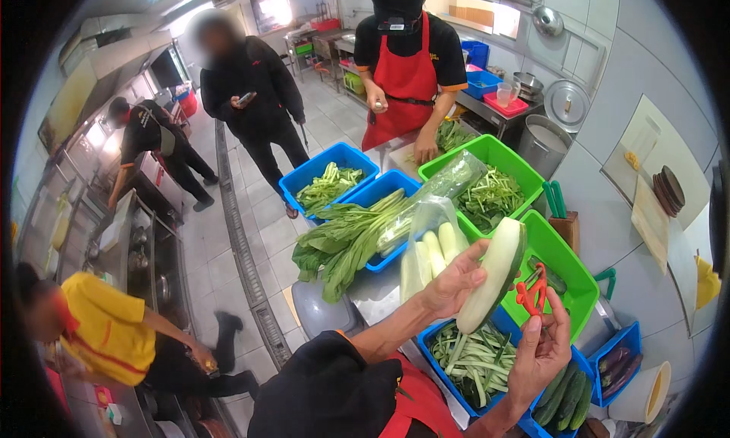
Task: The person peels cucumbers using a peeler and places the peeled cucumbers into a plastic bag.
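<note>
A large cucumber (487, 284), pale where peeled with a dark green strip along one side, is gripped in my left hand (456, 278). My right hand (542, 347) pinches a red peeler (533, 290) beside it, the blade end upward and apart from the cucumber. Below both hands, green peelings (473, 355) fill a blue bin (430, 349). Behind the peeler, a green bin (576, 267) holds a dark green cucumber (554, 278). Peeled pale vegetables (436, 250) lie in a clear plastic bag (408, 267) to the left of my left hand.
Unpeeled cucumbers (564, 395) and eggplants (619, 369) sit in blue bins at lower right. Leafy greens (342, 238) overhang a blue bin (393, 181). Green-handled knives (554, 198) stand in a wooden block (564, 232). Across the table, a co-worker (399, 84) handles greens; other people stand left.
</note>
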Tool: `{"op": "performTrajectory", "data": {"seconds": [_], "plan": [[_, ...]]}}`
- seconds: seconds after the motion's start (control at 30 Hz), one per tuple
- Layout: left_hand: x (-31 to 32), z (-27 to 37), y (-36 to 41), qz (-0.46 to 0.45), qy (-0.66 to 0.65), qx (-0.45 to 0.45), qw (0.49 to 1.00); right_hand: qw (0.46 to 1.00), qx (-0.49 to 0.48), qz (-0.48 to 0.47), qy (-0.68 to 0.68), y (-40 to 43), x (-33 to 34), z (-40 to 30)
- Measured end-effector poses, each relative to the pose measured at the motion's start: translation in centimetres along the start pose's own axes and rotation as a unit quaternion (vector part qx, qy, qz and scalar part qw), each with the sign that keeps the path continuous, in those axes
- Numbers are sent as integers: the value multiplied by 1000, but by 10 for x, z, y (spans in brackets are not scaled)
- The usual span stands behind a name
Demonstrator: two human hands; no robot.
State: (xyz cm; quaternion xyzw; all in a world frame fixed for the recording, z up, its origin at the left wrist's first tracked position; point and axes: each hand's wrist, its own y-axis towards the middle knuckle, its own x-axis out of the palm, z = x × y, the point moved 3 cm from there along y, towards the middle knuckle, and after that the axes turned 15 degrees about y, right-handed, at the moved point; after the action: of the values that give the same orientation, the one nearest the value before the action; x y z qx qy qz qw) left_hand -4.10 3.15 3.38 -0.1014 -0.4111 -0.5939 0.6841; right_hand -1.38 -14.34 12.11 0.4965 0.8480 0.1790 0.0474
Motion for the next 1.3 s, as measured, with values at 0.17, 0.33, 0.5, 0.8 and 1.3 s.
{"op": "performTrajectory", "data": {"seconds": [0.17,0.33,0.5,0.8,1.3], "plan": [[0,19,3,-25,32,25,999,1000,-2,5,14,4,5,-8],[-4,31,2,-17,49,67,996,998,-63,5,-5,10,17,-16],[-16,40,-4,-6,105,82,991,996,-74,-27,-29,11,24,-18],[-27,57,-14,46,129,97,986,997,-63,-44,-4,15,39,-16],[-18,70,-7,49,199,129,970,990,-108,-68,-52,19,40,-29]]}}
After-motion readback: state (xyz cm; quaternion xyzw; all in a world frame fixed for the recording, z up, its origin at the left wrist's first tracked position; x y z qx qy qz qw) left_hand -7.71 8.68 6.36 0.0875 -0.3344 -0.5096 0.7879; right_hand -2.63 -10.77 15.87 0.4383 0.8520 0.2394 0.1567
